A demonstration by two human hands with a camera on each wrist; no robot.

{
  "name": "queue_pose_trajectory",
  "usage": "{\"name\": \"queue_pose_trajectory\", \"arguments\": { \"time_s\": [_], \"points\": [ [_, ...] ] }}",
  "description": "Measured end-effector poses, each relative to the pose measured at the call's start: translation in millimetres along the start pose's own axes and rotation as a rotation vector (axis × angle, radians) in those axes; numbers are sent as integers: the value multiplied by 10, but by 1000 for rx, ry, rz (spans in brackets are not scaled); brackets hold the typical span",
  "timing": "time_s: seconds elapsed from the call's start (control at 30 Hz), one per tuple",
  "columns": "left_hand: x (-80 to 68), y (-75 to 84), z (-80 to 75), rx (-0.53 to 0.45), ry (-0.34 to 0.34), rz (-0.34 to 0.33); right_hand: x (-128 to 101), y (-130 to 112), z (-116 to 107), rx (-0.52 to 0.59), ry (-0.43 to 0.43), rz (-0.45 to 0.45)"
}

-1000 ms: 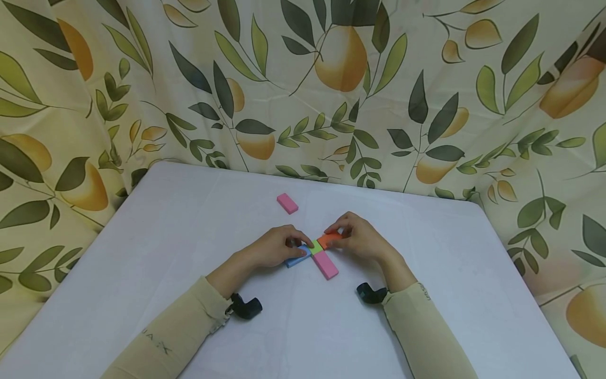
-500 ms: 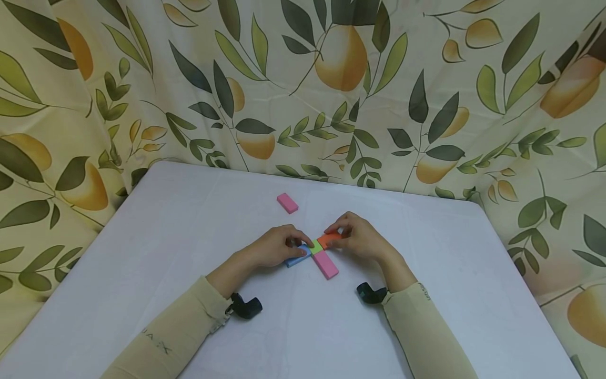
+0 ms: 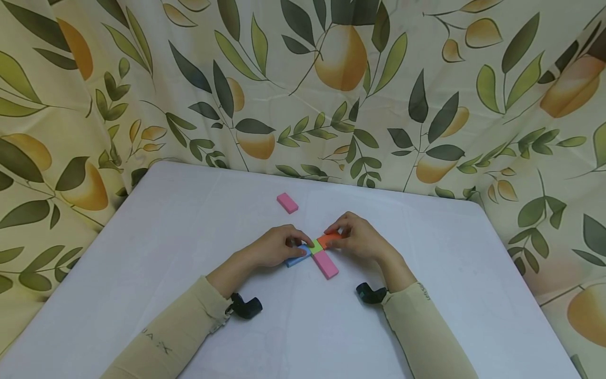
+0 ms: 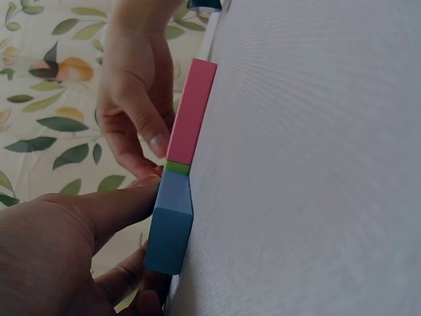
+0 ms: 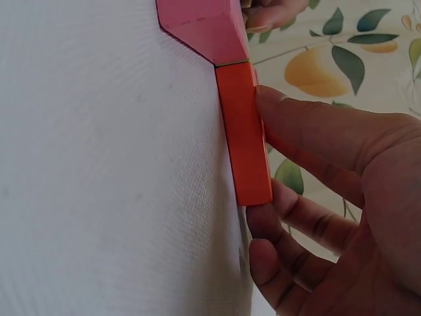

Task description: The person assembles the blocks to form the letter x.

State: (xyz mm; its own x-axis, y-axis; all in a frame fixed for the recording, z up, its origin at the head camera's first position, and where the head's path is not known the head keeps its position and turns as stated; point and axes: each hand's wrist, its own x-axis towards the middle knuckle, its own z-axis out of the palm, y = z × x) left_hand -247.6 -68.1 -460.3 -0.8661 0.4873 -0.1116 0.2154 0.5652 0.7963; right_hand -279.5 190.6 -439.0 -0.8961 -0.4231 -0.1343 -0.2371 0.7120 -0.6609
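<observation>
Four flat blocks meet in a cross-like shape on the table, with a small green block [image 3: 315,247] at the centre. My left hand [image 3: 273,246] holds the blue block [image 4: 170,230] on the left side, thumb on its top and fingers behind it. On the other side, my right hand [image 3: 363,238] grips the orange block [image 5: 245,135], thumb on its upper face and fingertips curled at its outer end. A pink block [image 3: 326,265] runs from the green one toward me. Fingers partly cover the blue and orange blocks in the head view.
Another pink block [image 3: 287,203] lies apart, farther back on the white table [image 3: 189,210]. A curtain [image 3: 293,105] printed with fruit and leaves hangs behind the table. Black wrist cameras sit below both wrists, the left camera [image 3: 246,308] close over the cloth.
</observation>
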Motion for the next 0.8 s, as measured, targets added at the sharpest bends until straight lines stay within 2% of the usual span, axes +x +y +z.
{"name": "queue_pose_trajectory", "arguments": {
  "time_s": [0.8],
  "points": [
    [9, -17, 13, -1, -1, -2, 2, -17, 0, 10, -1, -1]
  ]
}}
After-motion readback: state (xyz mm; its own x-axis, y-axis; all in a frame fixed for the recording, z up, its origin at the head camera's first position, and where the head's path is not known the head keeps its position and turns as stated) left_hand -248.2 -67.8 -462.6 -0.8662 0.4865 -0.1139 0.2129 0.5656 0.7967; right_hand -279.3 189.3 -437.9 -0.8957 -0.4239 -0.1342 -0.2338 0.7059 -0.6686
